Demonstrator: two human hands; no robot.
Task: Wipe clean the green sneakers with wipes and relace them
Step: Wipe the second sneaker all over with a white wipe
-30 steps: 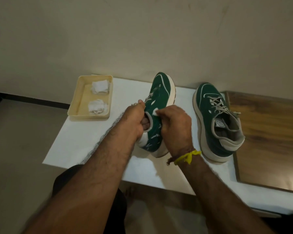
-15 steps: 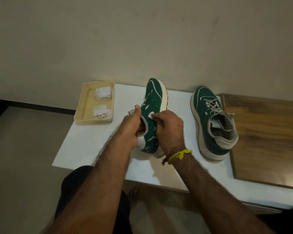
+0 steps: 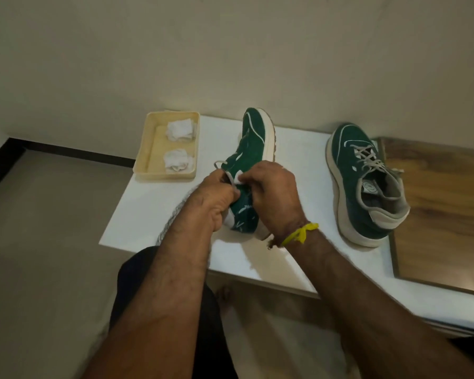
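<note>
A green sneaker with a cream sole stands tipped on its side in the middle of the white table, toe toward the wall. My left hand grips its collar and a grey lace. My right hand, with a yellow thread at the wrist, pinches a small white wipe against the sneaker's side near the lace holes. The second green sneaker sits upright to the right, laced, apart from both hands. A grey lace end trails toward the table's front edge under my left forearm.
A cream plastic tray at the table's back left holds two crumpled white wipes. A wooden board lies at the right, touching the second sneaker's side. The wall runs close behind the table. My knee and bare foot are below the front edge.
My right hand slid up along the sneaker's side toward my left hand. A lace loop now shows above my left hand. The camera tilted, so everything sits lower in view.
</note>
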